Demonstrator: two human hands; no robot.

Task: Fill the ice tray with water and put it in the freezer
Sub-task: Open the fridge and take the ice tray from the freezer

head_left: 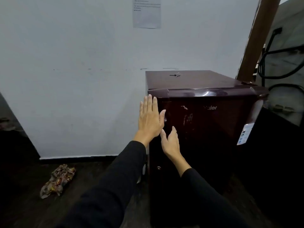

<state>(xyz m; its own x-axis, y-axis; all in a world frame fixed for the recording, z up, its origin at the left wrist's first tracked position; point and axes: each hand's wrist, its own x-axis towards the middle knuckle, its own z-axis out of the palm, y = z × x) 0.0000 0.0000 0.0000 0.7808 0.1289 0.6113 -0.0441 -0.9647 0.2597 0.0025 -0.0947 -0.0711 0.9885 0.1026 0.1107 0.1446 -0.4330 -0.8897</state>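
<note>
A small dark maroon fridge stands against the white wall, its door closed. My left hand lies flat with straight fingers against the door's left edge near the top. Just below and to the right of it, my right hand is held with straight fingers at the door's front, holding nothing. No ice tray is in view.
A set of keys lies on the fridge top. A crumpled patterned cloth lies on the dark floor at left. A brown wooden post and black cables are at right. A paper notice hangs on the wall.
</note>
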